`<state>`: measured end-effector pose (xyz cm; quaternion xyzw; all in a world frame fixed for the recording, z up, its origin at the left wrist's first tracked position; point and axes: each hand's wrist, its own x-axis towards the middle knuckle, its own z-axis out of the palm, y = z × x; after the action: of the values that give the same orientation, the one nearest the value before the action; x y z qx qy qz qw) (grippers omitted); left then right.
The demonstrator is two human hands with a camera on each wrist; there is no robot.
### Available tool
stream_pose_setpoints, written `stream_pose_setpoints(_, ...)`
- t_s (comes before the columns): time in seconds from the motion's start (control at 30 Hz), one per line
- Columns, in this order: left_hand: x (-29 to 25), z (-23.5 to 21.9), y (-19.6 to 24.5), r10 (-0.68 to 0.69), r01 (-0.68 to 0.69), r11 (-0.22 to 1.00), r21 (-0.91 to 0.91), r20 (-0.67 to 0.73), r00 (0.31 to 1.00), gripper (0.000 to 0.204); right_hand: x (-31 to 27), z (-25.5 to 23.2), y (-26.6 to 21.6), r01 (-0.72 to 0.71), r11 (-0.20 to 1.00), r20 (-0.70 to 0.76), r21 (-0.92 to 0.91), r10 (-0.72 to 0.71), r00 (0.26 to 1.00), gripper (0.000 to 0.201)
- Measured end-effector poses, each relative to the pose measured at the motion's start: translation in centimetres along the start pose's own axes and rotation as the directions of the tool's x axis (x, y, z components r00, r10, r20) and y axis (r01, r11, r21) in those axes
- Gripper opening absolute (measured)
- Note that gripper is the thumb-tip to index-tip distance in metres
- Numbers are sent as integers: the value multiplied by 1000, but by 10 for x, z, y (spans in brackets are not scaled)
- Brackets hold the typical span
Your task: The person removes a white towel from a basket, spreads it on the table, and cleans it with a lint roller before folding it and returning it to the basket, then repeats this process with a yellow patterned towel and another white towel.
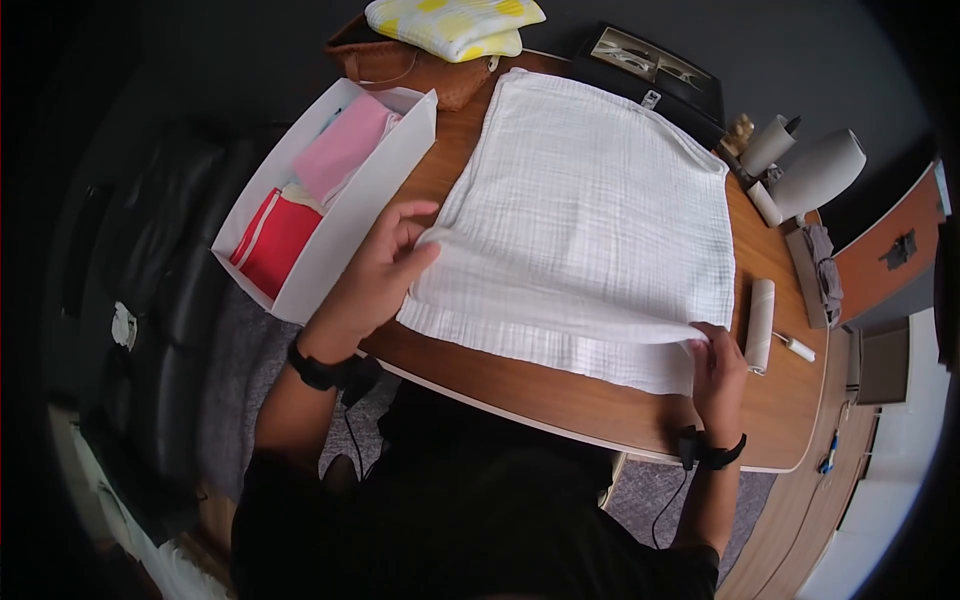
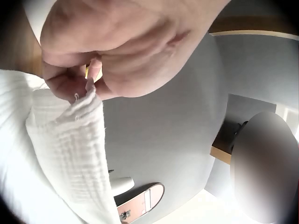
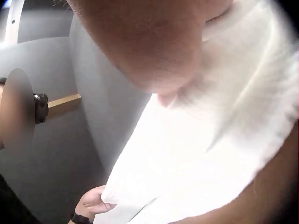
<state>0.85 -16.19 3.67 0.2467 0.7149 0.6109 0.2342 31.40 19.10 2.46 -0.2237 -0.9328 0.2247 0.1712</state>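
A white gauzy cloth lies spread over the wooden table, its near part lifted into a fold between both hands. The left hand pinches the cloth at its left side; in the left wrist view the left hand holds a corner of the cloth between thumb and fingers. At the right side, the right hand grips the other end of the raised edge. In the right wrist view the right hand covers its own grip, with the cloth stretching toward the other hand.
Left of the cloth stands a white box with pink and red folded cloths. Behind are a brown basket with a yellow-white cloth and a black case. A cardboard-like roll and a small white object lie to the right.
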Motion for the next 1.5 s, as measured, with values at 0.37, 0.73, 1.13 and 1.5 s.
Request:
stream_pose_setpoints(0.37, 20, -22, 15, 43, -47, 997, 68, 63, 997, 26, -11, 1, 1, 252, 961, 94, -112, -242, 966, 61)
stream_pose_setpoints(0.73, -34, -38, -45, -164, 169, 897, 407, -47, 985, 57, -54, 14, 39, 73, 974, -123, -213, -100, 987, 51)
stream_pose_setpoints(1.13, -43, -25, -40, -127, 168, 759, 630, -110, 986, 30, -74, 18, 71, -183, 983, -257, 26, 183, 949, 38)
stream_pose_setpoints(1.5, -32, -19, -19, 65, 93, 808, 582, -244, 968, 24, -79, 23, 84, -264, 944, -261, 198, 310, 914, 29)
